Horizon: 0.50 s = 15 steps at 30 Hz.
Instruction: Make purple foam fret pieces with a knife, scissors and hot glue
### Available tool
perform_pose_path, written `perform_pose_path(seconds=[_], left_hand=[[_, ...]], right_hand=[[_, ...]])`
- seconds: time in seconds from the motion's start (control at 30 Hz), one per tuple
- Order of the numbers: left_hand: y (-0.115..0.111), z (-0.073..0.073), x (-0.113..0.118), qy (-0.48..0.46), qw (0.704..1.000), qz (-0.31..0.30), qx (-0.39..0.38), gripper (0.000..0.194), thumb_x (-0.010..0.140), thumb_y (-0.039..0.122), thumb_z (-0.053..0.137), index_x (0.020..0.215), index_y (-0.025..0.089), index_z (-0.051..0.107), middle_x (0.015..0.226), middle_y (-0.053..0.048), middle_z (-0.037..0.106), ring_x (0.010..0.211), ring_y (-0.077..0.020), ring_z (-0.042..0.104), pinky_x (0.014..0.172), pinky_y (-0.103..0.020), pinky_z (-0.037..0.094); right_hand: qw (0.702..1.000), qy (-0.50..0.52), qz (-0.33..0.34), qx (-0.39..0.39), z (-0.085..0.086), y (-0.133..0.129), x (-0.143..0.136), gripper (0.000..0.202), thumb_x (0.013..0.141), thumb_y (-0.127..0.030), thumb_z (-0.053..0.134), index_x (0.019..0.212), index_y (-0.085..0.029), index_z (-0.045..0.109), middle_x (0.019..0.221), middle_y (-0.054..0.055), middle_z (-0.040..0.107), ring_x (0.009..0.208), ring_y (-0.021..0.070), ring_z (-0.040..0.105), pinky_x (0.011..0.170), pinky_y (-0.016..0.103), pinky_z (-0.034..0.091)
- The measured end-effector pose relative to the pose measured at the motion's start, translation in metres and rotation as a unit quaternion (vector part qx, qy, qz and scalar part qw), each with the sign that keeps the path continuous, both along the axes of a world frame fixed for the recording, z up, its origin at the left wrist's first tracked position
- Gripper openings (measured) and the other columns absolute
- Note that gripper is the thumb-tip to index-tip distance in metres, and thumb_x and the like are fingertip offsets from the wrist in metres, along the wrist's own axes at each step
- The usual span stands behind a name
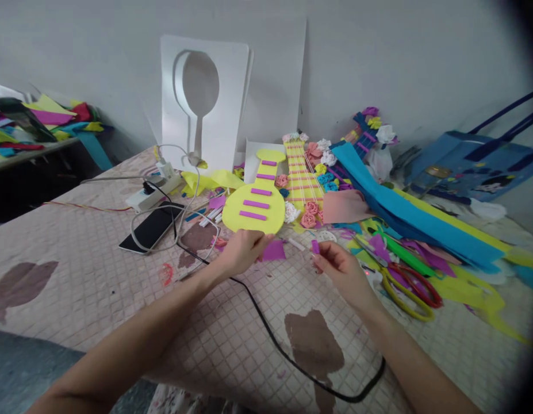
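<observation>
My left hand (244,252) is closed just in front of a yellow guitar-shaped cutout (253,210); its fingertips are turned away, so what they hold, if anything, is hidden. Beside it lies a piece of purple paper (273,250). My right hand (341,270) pinches a small purple paper strip (315,246) between thumb and fingers. Several similar purple bars cross the yellow cutout's neck and body. A thin white stick (296,244) lies between my hands. Behind is another yellow guitar piece (298,172) with strings and crepe paper flowers.
Scissors with yellow and red handles (410,290) lie right of my right hand, near a rolled blue paper (404,213). A phone (152,227), a power strip (154,192) and cables occupy the left. A black cable (266,325) crosses the front. White boards (232,75) lean on the wall.
</observation>
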<state>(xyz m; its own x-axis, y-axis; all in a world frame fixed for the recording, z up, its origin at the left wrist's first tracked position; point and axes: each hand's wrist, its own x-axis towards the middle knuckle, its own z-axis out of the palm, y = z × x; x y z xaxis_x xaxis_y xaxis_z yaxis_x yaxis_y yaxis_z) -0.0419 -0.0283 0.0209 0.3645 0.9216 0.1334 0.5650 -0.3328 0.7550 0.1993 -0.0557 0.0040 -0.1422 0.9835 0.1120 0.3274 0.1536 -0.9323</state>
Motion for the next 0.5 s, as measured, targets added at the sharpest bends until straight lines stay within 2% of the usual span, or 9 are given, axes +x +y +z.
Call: perform_pose_path(seconds=[0.07,0.1,0.17,0.23,0.33,0.4,0.5], left_hand=[[-0.001,-0.003,0.002,0.011,0.999,-0.039,-0.016,0.040,0.089,0.035,0.044,0.059,0.013,0.059,0.052,-0.002,0.061,0.046,-0.0095,0.054,0.049,-0.019,0.039],[-0.001,-0.005,0.003,0.003,0.999,-0.043,-0.007,0.032,0.087,0.032,0.048,0.067,0.012,0.062,0.060,-0.003,0.065,0.053,-0.0107,0.057,0.052,-0.020,0.042],[-0.002,-0.010,0.007,-0.039,0.999,-0.021,0.026,0.019,0.085,0.026,0.052,0.088,0.013,0.065,0.081,-0.006,0.069,0.069,-0.0131,0.062,0.061,-0.022,0.046],[-0.004,-0.013,0.013,-0.097,0.995,-0.001,0.027,0.022,0.083,0.026,0.054,0.100,0.014,0.062,0.092,-0.007,0.068,0.076,-0.0137,0.062,0.067,-0.023,0.047],[-0.012,-0.017,0.026,-0.197,0.978,-0.036,-0.048,0.026,0.080,0.033,0.062,0.096,0.013,0.061,0.089,-0.007,0.066,0.073,-0.0126,0.060,0.067,-0.024,0.047],[-0.019,-0.018,0.034,-0.273,0.954,-0.064,-0.104,0.032,0.075,0.037,0.067,0.092,0.011,0.060,0.084,-0.006,0.065,0.071,-0.0122,0.059,0.066,-0.024,0.047],[-0.028,-0.018,0.043,-0.359,0.916,-0.063,-0.167,0.036,0.070,0.041,0.071,0.083,0.011,0.056,0.071,-0.002,0.060,0.062,-0.0110,0.058,0.061,-0.024,0.046]], right_hand=[[0.999,0.040,0.004,-0.017,0.000,0.000,0.000,0.014,0.083,-0.033,0.058,0.087,-0.020,0.056,0.068,-0.003,0.053,0.060,0.0110,0.050,0.056,0.024,0.042],[0.998,0.055,0.009,-0.026,0.000,-0.001,-0.001,0.015,0.082,-0.034,0.059,0.086,-0.020,0.055,0.067,-0.003,0.052,0.058,0.0106,0.049,0.054,0.023,0.042],[0.996,0.079,0.020,-0.043,0.000,-0.003,-0.004,0.016,0.083,-0.035,0.059,0.086,-0.020,0.055,0.068,-0.003,0.053,0.057,0.0102,0.048,0.052,0.023,0.041],[0.993,0.099,0.034,-0.058,0.000,-0.006,-0.009,0.016,0.083,-0.035,0.059,0.086,-0.020,0.055,0.071,-0.002,0.055,0.058,0.0103,0.050,0.054,0.024,0.043],[0.987,0.128,0.065,-0.070,0.001,-0.013,-0.019,0.015,0.083,-0.032,0.059,0.090,-0.020,0.054,0.076,-0.001,0.058,0.064,0.0111,0.056,0.061,0.026,0.048],[0.985,0.143,0.074,-0.068,0.003,-0.017,-0.027,0.017,0.082,-0.031,0.060,0.093,-0.021,0.050,0.078,-0.001,0.059,0.064,0.0116,0.058,0.061,0.027,0.050],[0.985,0.146,0.064,-0.061,0.003,-0.022,-0.037,0.023,0.081,-0.033,0.060,0.092,-0.023,0.043,0.075,-0.002,0.057,0.061,0.0125,0.060,0.057,0.028,0.051]])
